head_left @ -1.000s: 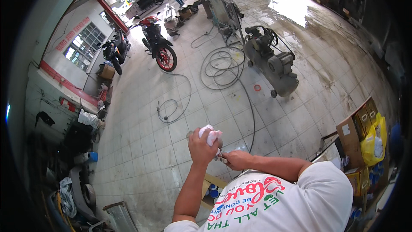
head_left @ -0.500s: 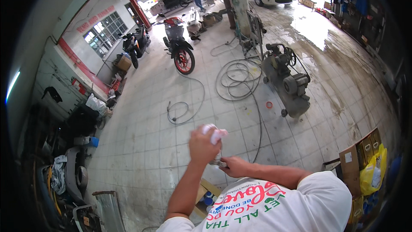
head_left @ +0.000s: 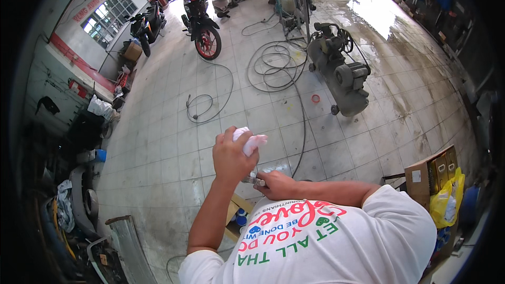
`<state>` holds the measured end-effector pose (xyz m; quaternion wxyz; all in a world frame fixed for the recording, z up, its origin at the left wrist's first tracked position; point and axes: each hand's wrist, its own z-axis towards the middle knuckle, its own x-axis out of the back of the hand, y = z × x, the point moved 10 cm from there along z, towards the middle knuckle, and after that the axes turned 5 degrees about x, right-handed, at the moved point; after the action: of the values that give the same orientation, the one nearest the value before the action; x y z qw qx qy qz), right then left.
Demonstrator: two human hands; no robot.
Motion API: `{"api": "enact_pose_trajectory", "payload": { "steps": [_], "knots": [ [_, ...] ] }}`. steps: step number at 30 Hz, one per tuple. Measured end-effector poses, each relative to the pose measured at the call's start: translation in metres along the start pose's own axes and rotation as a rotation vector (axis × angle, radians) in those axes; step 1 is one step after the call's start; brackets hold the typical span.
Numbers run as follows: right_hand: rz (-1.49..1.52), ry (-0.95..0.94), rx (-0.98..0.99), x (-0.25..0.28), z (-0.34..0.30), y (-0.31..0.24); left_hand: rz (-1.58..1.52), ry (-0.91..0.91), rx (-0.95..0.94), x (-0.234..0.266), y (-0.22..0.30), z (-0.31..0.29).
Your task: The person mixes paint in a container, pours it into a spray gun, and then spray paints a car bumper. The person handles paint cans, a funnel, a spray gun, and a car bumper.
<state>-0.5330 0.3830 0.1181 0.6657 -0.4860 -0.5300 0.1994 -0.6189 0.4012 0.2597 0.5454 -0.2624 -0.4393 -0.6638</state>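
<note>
White cloth (head_left: 250, 141), crumpled into a wad, sits in the person's left hand (head_left: 231, 155), which is raised in front of the chest with the fingers closed around it; the cloth bulges out toward the right of the fist. Just below it, the right hand (head_left: 278, 184) is curled around a small metal part (head_left: 254, 180), whose short silver end pokes out to the left, toward the left wrist. The part's long axis runs roughly left to right, and the cloth lies directly above that exposed end, near but apart, so the left hand is the nearer one to it. Beneath the hands lies a pale tiled floor (head_left: 173, 142) with loops of black hose (head_left: 273, 66), a grey air compressor (head_left: 339, 71) to the upper right, a red motorbike (head_left: 201, 23) farther off, and a cardboard box (head_left: 434, 171) at the right. Compared with half a second ago, the hands hold much the same pose, while the head has tipped so the floor and compressor sit lower in view.
</note>
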Motion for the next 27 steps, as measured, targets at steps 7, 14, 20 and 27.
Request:
{"api": "enact_pose_trajectory", "payload": {
  "steps": [7,14,20,27],
  "knots": [
    [0.058,-0.007,-0.001,0.013,0.008,0.041,-0.028,-0.005,0.019,-0.038,-0.014,0.03],
    [-0.178,-0.009,0.146,0.094,0.077,0.023,-0.365,0.443,-0.206,-0.001,-0.059,0.077],
    [-0.067,-0.2,0.22,0.112,0.162,0.001,-1.289,0.584,0.173,-0.059,-0.206,0.096],
    [-0.095,-0.293,0.087,0.086,0.335,0.005,-1.665,0.371,0.472,-0.099,-0.393,0.155]
  ]
}}
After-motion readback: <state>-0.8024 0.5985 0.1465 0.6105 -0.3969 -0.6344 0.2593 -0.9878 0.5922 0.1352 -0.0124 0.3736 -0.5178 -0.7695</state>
